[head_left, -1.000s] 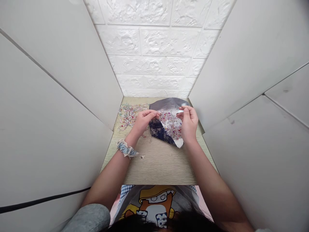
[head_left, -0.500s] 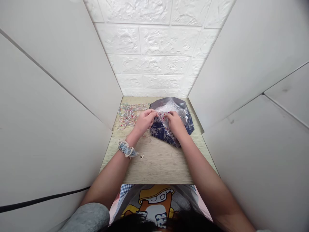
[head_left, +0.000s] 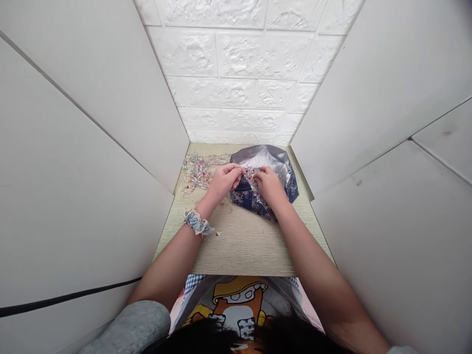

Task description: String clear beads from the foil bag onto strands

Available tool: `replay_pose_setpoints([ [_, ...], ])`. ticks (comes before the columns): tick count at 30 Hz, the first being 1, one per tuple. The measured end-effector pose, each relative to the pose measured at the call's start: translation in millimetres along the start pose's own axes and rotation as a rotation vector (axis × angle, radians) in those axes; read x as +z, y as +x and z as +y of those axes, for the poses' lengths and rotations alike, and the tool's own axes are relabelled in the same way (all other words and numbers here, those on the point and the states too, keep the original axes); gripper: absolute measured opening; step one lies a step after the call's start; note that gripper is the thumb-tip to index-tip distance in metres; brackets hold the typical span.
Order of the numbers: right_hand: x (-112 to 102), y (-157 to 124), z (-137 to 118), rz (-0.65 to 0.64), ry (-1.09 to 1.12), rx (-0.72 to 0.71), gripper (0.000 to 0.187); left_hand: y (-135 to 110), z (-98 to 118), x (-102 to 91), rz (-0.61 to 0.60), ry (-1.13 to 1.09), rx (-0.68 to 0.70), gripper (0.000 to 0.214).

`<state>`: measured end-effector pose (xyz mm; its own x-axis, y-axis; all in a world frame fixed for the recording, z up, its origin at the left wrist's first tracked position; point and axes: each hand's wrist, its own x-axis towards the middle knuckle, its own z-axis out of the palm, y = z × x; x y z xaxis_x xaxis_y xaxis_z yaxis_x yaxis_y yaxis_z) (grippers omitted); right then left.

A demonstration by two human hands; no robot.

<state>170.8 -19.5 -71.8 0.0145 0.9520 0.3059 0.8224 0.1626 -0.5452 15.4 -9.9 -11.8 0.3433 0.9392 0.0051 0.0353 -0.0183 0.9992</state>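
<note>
My left hand (head_left: 225, 180) is closed in a pinch at the left rim of a dark blue patterned bag (head_left: 248, 197) with a shiny silver lining. What its fingertips hold is too small to make out. My right hand (head_left: 270, 186) reaches into the bag's opening, its fingers curled among small coloured beads (head_left: 252, 174). Whether a bead is between those fingers cannot be seen. Left of the bag, strung beads (head_left: 197, 173) lie in a loose heap of pink, white, green and red. A blue scrunchie (head_left: 198, 223) circles my left wrist.
The wooden tabletop (head_left: 243, 250) is narrow, with a white panel (head_left: 140, 98) on the left and another panel (head_left: 350, 108) on the right. A white brick-patterned wall (head_left: 236, 93) closes the back. A black cable (head_left: 70, 296) runs along the lower left.
My right fingers have curled in more and dipped into the beads. My left hand keeps its pinch near the bag's rim. The whole view has shifted slightly.
</note>
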Motion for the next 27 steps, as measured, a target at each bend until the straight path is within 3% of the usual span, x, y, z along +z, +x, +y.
replay_pose_setpoints([
  [9, -12.9, -1.3, -18.8, 0.077, 0.134, -0.017, 0.016, 0.0, 0.7, 3.5, 0.023, 0.194, 0.033, 0.024],
  [13, -16.7, -1.8, -32.5, 0.134, 0.581, 0.119, 0.012, 1.3, -0.8, 3.4, 0.037, 0.222, 0.055, 0.029],
  [18, -16.5, -3.3, -43.4, 0.046, 1.269, 0.365, 0.017, 3.4, -5.6, 5.1, 0.011, 0.185, 0.111, 0.032],
  [21, -16.9, -3.8, -46.8, 0.009, 1.411, 0.422, 0.015, 4.3, -8.6, 6.8, -0.028, 0.138, 0.131, 0.032],
  [27, -15.5, -4.8, -44.9, -0.012, 1.484, 0.409, 0.012, 2.5, -7.6, 7.6, -0.028, 0.153, 0.114, 0.033],
])
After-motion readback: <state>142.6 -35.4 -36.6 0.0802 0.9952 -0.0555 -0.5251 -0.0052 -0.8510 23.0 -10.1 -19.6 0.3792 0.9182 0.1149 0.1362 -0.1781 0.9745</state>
